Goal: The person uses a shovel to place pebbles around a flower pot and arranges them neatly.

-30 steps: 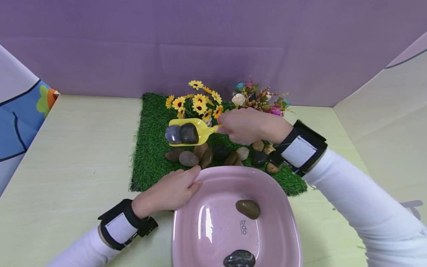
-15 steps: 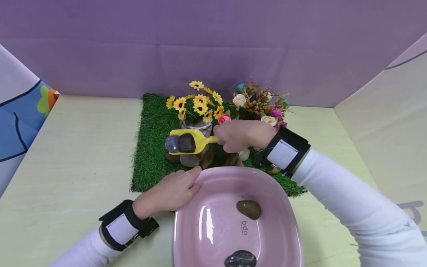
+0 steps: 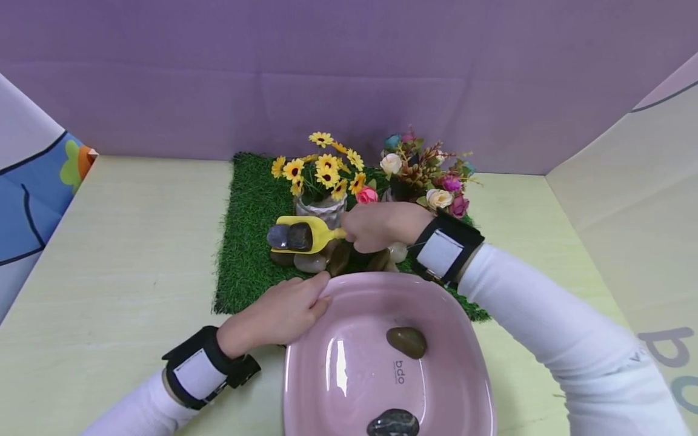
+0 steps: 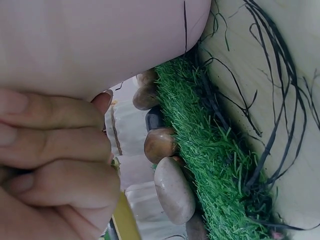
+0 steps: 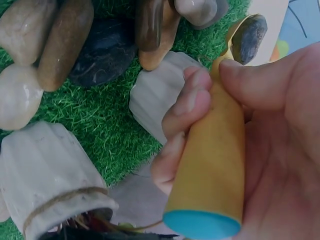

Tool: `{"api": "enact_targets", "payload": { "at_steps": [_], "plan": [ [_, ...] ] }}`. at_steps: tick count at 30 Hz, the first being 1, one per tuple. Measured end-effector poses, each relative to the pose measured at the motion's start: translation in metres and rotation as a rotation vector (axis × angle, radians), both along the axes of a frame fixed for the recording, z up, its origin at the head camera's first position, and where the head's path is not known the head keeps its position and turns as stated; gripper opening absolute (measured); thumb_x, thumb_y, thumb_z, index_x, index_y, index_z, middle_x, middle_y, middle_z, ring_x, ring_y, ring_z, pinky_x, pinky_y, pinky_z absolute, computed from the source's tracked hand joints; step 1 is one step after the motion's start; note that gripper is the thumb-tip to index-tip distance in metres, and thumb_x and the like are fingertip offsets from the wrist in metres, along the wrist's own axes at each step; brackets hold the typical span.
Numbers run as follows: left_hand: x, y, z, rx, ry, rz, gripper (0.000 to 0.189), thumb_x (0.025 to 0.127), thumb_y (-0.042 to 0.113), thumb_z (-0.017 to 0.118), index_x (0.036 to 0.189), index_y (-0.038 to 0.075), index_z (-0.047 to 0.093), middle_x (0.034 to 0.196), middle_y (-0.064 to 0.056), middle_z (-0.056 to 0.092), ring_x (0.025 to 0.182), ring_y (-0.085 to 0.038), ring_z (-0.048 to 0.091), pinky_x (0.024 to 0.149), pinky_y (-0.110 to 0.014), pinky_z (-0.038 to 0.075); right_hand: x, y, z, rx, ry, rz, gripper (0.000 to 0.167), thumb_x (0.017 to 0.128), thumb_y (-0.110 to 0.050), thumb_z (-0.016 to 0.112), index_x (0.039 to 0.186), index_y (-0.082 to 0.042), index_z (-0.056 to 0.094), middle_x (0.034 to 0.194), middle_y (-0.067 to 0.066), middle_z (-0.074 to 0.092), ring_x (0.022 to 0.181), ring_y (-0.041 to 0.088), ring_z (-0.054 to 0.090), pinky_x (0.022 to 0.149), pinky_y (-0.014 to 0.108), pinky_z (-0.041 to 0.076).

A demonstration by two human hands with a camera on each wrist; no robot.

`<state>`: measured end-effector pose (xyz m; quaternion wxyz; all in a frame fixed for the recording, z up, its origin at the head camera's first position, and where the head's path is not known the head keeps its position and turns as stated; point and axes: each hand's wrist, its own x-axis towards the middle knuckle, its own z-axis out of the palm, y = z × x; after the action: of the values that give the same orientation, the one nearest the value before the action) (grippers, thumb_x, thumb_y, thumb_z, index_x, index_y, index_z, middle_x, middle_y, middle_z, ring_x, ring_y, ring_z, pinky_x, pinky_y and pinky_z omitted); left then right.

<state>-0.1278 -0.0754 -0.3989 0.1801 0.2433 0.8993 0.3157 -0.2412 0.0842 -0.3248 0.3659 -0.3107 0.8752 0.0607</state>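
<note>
My right hand (image 3: 382, 226) grips the handle (image 5: 207, 160) of a yellow toy shovel, fingers and thumb wrapped round it. Two smooth stones lie in the shovel's scoop (image 3: 320, 235): a dark stone (image 3: 300, 237) and a blue-grey stone (image 3: 278, 236) at its front lip. The scoop hangs over the green turf, overlapping the stone row in the head view. My left hand (image 3: 280, 307) holds the rim of a pink basin (image 3: 474, 363) at its far left corner, fingers curled at the wall. Inside the basin are a brown stone (image 3: 406, 343) and a black veined stone (image 3: 394, 422).
An artificial turf mat (image 3: 245, 200) lies behind the basin. On it stand a pot (image 3: 327, 211) of yellow flowers and a pot of mixed flowers (image 3: 436, 175). Several stones (image 4: 174, 190) line the turf's near part. A purple backdrop (image 3: 349, 79) rises behind the table.
My right hand has brought the loaded shovel nearer and slightly left, from in front of the yellow flowers down towards the stone row. My left hand stays on the basin rim.
</note>
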Motion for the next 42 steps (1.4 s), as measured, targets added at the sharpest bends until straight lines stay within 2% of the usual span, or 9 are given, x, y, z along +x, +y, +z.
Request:
{"api": "enact_targets", "payload": {
  "at_steps": [4,5,7,12,17,23,30,36,42],
  "plan": [
    [0.000,0.000,0.000,-0.002,0.000,-0.001,0.011,0.095,0.023,0.044,0.086,0.016,0.043,0.061,0.000,0.047,0.048,-0.007,0.048,0.044,-0.026,0.042,-0.001,-0.002,-0.004,0.020,-0.008,-0.010,0.006,0.093,-0.012,0.046,0.090,-0.013,0.051,0.077,-0.004,0.045,0.061,0.011,0.038,0.059,0.025,0.035],
    [0.000,0.000,0.000,-0.005,0.002,0.000,0.012,0.095,0.023,0.044,0.086,0.016,0.043,0.061,0.000,0.047,0.048,-0.008,0.048,0.044,-0.026,0.041,-0.001,-0.002,-0.005,0.023,-0.011,-0.007,0.006,0.093,-0.012,0.046,0.091,-0.012,0.052,0.079,-0.003,0.045,0.062,0.012,0.039,0.060,0.025,0.036],
    [0.000,0.000,0.000,-0.013,0.006,0.000,0.012,0.095,0.022,0.045,0.085,0.016,0.043,0.061,0.000,0.046,0.048,-0.008,0.047,0.044,-0.026,0.041,-0.002,-0.003,-0.007,0.030,-0.012,0.002,0.008,0.093,-0.013,0.045,0.089,-0.013,0.052,0.079,-0.003,0.045,0.063,0.011,0.039,0.060,0.025,0.036],
    [0.000,0.001,0.000,-0.019,0.014,-0.007,0.012,0.095,0.022,0.045,0.085,0.016,0.042,0.061,0.000,0.045,0.049,-0.009,0.046,0.044,-0.026,0.040,-0.004,-0.006,-0.010,0.067,-0.017,0.028,0.026,0.095,-0.016,0.042,0.069,-0.014,0.041,0.065,-0.002,0.030,0.055,0.011,0.030,0.052,0.025,0.029],
    [0.001,0.002,0.001,-0.019,0.015,-0.017,0.011,0.095,0.020,0.045,0.086,0.014,0.042,0.061,-0.001,0.045,0.049,-0.009,0.046,0.044,-0.026,0.039,-0.005,-0.009,-0.011,0.093,-0.023,0.045,0.031,0.096,-0.017,0.040,0.065,-0.015,0.037,0.063,-0.002,0.030,0.054,0.011,0.030,0.051,0.024,0.028],
    [0.001,0.001,0.001,-0.025,0.019,-0.008,0.011,0.095,0.021,0.045,0.086,0.015,0.043,0.060,0.000,0.045,0.048,-0.008,0.047,0.044,-0.026,0.040,-0.006,-0.013,-0.013,0.100,-0.037,0.043,0.023,0.095,-0.016,0.041,0.072,-0.013,0.044,0.069,-0.001,0.037,0.061,0.013,0.039,0.056,0.025,0.033],
    [0.000,0.000,-0.001,-0.024,0.028,-0.008,0.012,0.095,0.021,0.046,0.085,0.015,0.042,0.059,0.000,0.044,0.048,-0.008,0.046,0.044,-0.025,0.039,-0.007,-0.017,-0.011,0.112,-0.064,0.025,0.020,0.092,-0.012,0.041,0.072,-0.014,0.043,0.069,-0.001,0.036,0.060,0.013,0.038,0.057,0.025,0.033],
    [0.000,0.000,0.000,-0.026,0.023,-0.005,0.012,0.095,0.021,0.046,0.085,0.015,0.042,0.060,0.001,0.044,0.048,-0.009,0.046,0.044,-0.026,0.039,-0.007,-0.019,-0.010,0.128,-0.091,-0.026,0.012,0.091,-0.011,0.043,0.081,-0.012,0.048,0.070,0.000,0.040,0.060,0.013,0.039,0.056,0.025,0.034],
    [-0.001,0.000,0.000,-0.037,0.043,-0.016,0.014,0.094,0.021,0.047,0.084,0.015,0.041,0.060,0.001,0.043,0.049,-0.010,0.044,0.045,-0.026,0.038,-0.008,-0.023,-0.008,0.141,-0.137,-0.060,0.014,0.094,-0.015,0.039,0.091,-0.009,0.051,0.070,0.000,0.045,0.057,0.012,0.040,0.052,0.024,0.032]
  ]
}}
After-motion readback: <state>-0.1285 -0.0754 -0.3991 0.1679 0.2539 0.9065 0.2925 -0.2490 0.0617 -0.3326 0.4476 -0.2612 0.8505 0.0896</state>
